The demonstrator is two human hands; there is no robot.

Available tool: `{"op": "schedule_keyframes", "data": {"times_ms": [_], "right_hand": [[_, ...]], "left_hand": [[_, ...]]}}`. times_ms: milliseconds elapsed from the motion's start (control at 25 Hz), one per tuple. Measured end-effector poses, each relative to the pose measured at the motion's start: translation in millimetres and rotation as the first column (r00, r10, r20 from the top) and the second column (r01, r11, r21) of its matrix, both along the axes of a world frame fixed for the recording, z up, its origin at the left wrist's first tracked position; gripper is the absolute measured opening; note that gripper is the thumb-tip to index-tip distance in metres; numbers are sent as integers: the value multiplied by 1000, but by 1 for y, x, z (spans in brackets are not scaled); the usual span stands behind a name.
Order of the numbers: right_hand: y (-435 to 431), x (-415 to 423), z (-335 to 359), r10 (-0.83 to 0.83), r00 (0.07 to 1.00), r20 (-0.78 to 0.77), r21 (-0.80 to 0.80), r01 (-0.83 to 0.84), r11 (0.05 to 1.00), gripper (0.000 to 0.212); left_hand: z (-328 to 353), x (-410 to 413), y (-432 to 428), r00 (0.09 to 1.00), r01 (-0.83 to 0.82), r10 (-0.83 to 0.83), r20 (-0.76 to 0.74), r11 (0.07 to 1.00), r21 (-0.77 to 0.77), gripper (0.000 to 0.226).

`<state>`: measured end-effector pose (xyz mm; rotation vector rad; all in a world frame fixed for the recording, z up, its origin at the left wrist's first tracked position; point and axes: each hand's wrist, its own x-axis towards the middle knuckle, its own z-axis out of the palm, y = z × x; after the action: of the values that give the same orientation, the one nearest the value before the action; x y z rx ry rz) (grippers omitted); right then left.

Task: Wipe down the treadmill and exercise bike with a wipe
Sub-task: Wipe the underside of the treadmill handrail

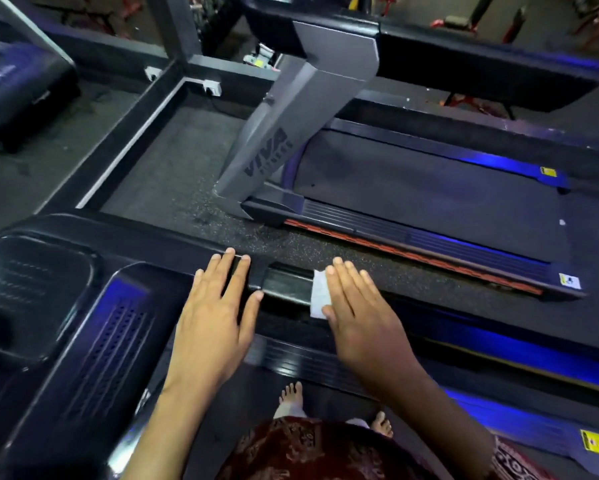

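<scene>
From my remote seat I see a dark speckled gym floor (173,174) under blue strip light. The right hand's fingers (346,282) lie straight, pressing a white wipe (319,294) flat on the black handrail (286,282) of the near treadmill (83,323). The right hand (364,317) hides most of the wipe. The left hand (218,317) rests just beside, fingers straight, holding nothing. The console tray (38,289) is too dark for me to tell its contents. I count three treadmills: this one, a second treadmill (429,195) alongside, and a third treadmill (21,91) cut off upper left. Two bare feet (291,396) show below.
</scene>
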<state>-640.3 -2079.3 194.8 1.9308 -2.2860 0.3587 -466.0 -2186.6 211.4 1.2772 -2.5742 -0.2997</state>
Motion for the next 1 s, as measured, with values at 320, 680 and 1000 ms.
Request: {"op": "schedule_keyframes", "data": {"times_ms": [320,680,1000], "right_hand": [[-121,80,7,272,962,7,188,-268,945,55],[-181,109,23,533,840,107,147,-543,827,48],[-46,37,-8,272,960,-62,-88,-277,957,59]], "left_hand": [[13,52,-52,920,-370,384,-72,915,160,52],[6,64,-57,875,-428,454,-167,887,172,59],[-5,16,5,985,-111,126,-121,987,117,56]]}}
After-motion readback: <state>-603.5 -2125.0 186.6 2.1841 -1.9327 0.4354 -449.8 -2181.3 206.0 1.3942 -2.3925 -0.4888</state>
